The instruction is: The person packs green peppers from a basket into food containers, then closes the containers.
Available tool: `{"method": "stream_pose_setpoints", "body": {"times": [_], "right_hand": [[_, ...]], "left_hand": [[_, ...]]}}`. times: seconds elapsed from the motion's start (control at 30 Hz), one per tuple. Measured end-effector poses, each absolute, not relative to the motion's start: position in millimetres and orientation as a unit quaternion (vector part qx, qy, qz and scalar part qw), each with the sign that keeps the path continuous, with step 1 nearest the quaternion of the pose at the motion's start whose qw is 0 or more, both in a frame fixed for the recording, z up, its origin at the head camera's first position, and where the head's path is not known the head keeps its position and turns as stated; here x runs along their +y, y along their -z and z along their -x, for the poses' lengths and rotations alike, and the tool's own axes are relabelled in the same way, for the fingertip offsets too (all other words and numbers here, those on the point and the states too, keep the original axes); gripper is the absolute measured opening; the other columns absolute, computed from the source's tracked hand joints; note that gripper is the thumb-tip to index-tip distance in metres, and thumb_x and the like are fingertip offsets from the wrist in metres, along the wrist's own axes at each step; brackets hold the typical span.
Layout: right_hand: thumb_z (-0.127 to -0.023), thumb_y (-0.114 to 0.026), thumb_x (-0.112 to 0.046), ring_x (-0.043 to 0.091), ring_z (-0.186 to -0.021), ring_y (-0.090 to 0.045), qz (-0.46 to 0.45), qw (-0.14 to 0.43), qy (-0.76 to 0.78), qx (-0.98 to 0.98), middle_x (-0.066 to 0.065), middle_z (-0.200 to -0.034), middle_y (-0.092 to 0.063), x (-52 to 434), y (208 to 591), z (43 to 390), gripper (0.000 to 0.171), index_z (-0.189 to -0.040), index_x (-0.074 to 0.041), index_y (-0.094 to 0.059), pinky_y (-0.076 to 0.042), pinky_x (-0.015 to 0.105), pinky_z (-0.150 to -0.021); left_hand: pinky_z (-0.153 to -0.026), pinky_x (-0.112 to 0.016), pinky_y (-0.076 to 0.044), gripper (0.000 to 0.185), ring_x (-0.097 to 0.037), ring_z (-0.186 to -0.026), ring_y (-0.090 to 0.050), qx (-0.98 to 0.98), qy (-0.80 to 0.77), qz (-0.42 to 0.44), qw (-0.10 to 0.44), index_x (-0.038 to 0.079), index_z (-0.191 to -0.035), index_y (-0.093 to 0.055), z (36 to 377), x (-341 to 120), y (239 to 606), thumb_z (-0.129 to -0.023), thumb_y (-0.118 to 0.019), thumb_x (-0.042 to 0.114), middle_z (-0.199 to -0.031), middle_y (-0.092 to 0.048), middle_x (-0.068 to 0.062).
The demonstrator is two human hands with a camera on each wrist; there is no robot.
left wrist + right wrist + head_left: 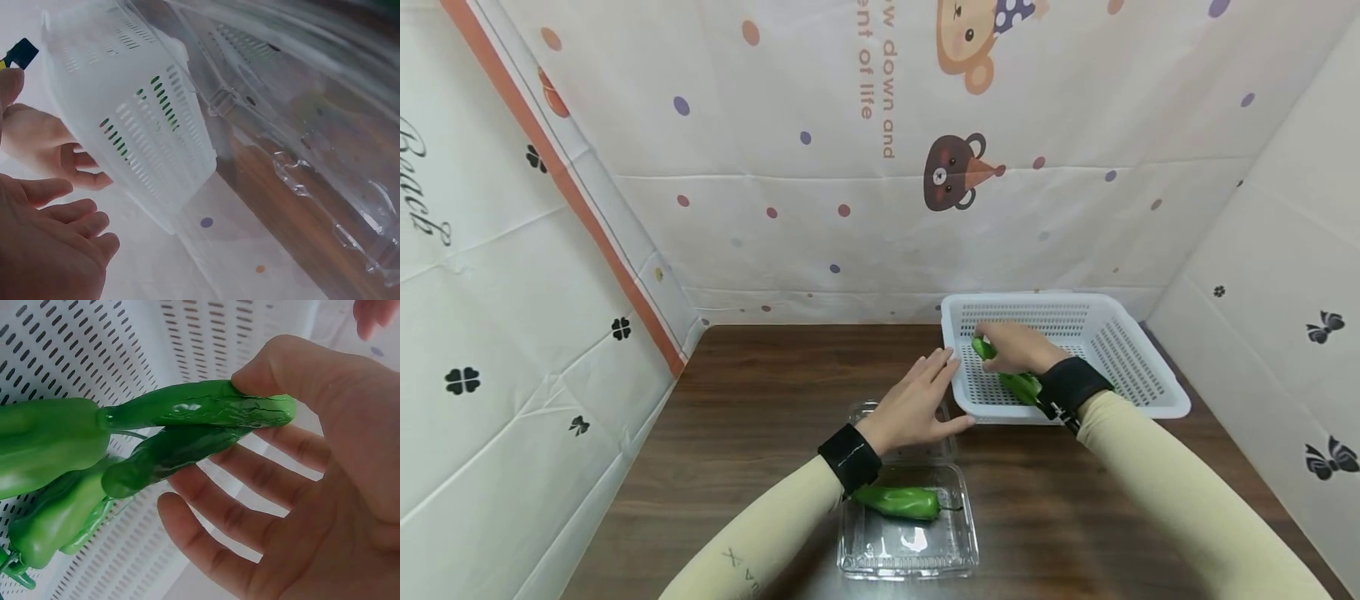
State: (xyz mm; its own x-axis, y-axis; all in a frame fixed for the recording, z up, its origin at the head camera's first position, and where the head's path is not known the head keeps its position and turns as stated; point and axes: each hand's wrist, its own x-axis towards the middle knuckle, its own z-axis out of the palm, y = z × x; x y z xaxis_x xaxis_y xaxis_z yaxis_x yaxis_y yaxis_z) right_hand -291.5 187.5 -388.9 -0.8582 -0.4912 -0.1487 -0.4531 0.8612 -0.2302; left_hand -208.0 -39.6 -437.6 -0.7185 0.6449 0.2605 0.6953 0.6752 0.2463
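Note:
My right hand reaches into the white perforated basket. In the right wrist view its thumb presses on a wrinkled green pepper, with the fingers curled beneath a darker green pepper that lies against it. More green peppers lie beside these in the basket. My left hand is spread over the clear hinged plastic box, fingertips close to the basket's left rim; whether they touch it I cannot tell. One long green pepper lies in the near half of the box, its stem to the right.
The brown wooden table carries the box in the middle and the basket at the back right. A patterned cloth hangs behind the table, with similar cloth on both sides.

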Motion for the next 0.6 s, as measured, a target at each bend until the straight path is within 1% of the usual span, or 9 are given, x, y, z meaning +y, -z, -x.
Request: {"method": "stream_pose_setpoints", "body": {"times": [0.13, 0.23, 0.3, 0.4, 0.5, 0.6], "right_hand": [[-0.09, -0.08, -0.016, 0.028, -0.092, -0.064, 0.258, 0.085, 0.102, 0.957, 0.016, -0.112, -0.068, 189.9, 386.6, 281.3, 0.055, -0.137, 0.001, -0.057, -0.052, 0.042, -0.071], [-0.089, -0.077, -0.013, 0.023, -0.08, -0.06, 0.266, 0.067, 0.124, 0.954, 0.011, -0.1, -0.066, 190.2, 382.4, 273.9, 0.052, -0.135, 0.001, -0.057, -0.048, 0.036, -0.064], [-0.089, -0.075, -0.011, 0.021, -0.073, -0.054, 0.272, 0.054, 0.138, 0.951, 0.008, -0.091, -0.062, 189.9, 378.3, 268.3, 0.049, -0.132, 0.002, -0.057, -0.044, 0.034, -0.06], [-0.087, -0.074, -0.01, 0.018, -0.068, -0.049, 0.281, 0.026, 0.147, 0.948, 0.004, -0.084, -0.057, 188.8, 373.1, 259.9, 0.045, -0.128, 0.001, -0.059, -0.04, 0.032, -0.057], [-0.087, -0.074, -0.011, 0.017, -0.067, -0.047, 0.297, -0.006, 0.131, 0.946, 0.003, -0.082, -0.056, 186.0, 370.0, 250.9, 0.045, -0.128, 0.002, -0.061, -0.039, 0.032, -0.057], [-0.088, -0.074, -0.014, 0.016, -0.066, -0.048, 0.314, -0.031, 0.116, 0.942, 0.002, -0.084, -0.058, 182.8, 369.6, 243.8, 0.046, -0.13, 0.001, -0.061, -0.039, 0.03, -0.056]], "left_hand": [[-0.126, -0.042, -0.018, 0.094, -0.027, -0.157, -0.017, -0.912, 0.157, 0.37, 0.08, 0.002, -0.161, -0.029, 204.9, -40.8, 433.6, -0.096, -0.062, 0.062, -0.167, -0.025, -0.018], [-0.126, -0.044, -0.019, 0.095, -0.028, -0.156, -0.017, -0.911, 0.157, 0.37, 0.092, 0.002, -0.161, -0.028, 202.8, -44.1, 430.4, -0.095, -0.062, 0.062, -0.168, -0.022, -0.017], [-0.126, -0.044, -0.019, 0.096, -0.028, -0.156, -0.018, -0.909, 0.164, 0.369, 0.101, 0.002, -0.161, -0.027, 202.1, -46.7, 428.5, -0.095, -0.063, 0.061, -0.169, -0.021, -0.017], [-0.126, -0.043, -0.018, 0.097, -0.025, -0.157, -0.016, -0.908, 0.175, 0.365, 0.111, 0.002, -0.162, -0.024, 201.9, -50.3, 426.8, -0.095, -0.064, 0.06, -0.17, -0.019, -0.015], [-0.127, -0.042, -0.017, 0.098, -0.025, -0.157, -0.016, -0.904, 0.185, 0.366, 0.117, 0.003, -0.163, -0.022, 201.8, -53.2, 426.2, -0.094, -0.065, 0.059, -0.17, -0.017, -0.013], [-0.126, -0.045, -0.019, 0.098, -0.027, -0.157, -0.017, -0.897, 0.19, 0.377, 0.13, 0.002, -0.163, -0.022, 200.9, -55.4, 425.7, -0.095, -0.066, 0.058, -0.171, -0.015, -0.012]]}}
